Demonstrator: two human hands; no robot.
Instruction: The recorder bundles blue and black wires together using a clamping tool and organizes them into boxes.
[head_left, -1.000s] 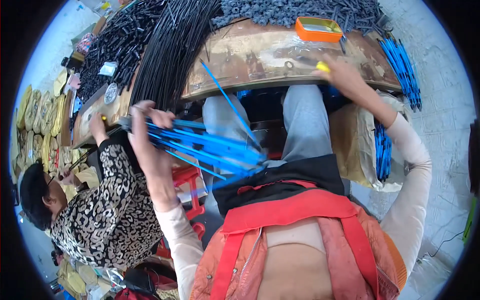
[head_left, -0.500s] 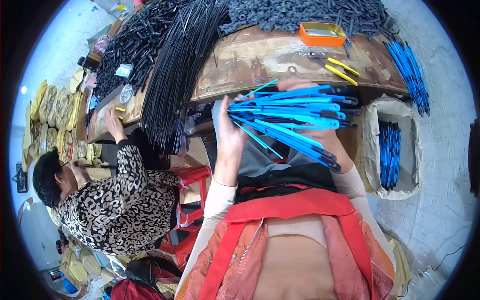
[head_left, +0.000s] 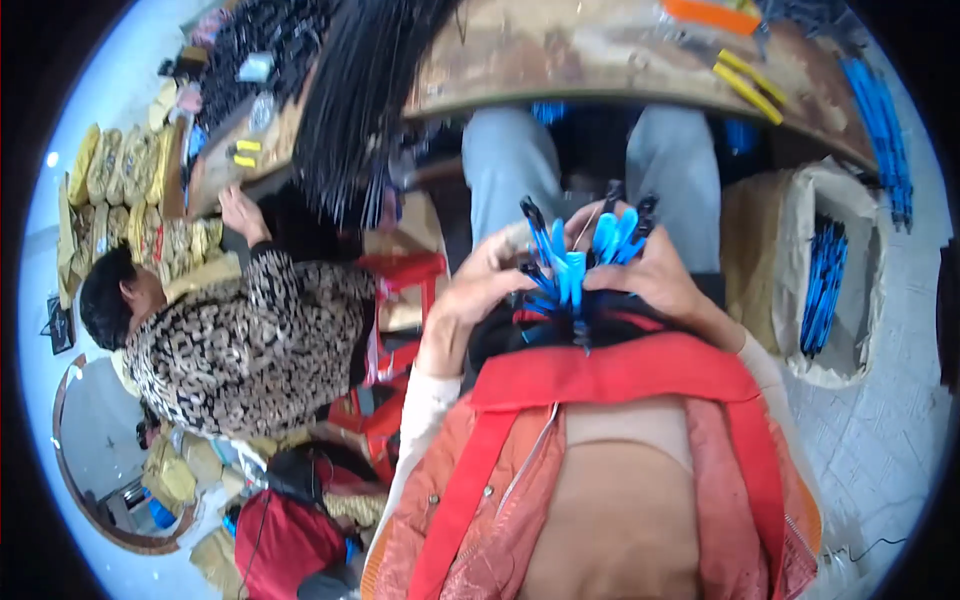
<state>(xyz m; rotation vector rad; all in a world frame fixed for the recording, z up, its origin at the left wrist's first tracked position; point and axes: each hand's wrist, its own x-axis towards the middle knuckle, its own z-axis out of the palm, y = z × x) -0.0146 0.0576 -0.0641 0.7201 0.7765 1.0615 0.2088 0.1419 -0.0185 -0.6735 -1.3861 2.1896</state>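
Blue rods (head_left: 575, 270) now upright, end-on.

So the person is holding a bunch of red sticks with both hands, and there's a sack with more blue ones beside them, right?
Not quite: the sticks are blue, not red, as the head view shows. The left hand and right hand do both grip the bunch, and the sack beside them does hold more blue ones.

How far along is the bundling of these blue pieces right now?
Done: blue pieces already fill the sack on the right. In hand: the left hand and right hand both clasp a bundle of blue pieces, ends up. Left: more blue pieces lie on the wooden bench.
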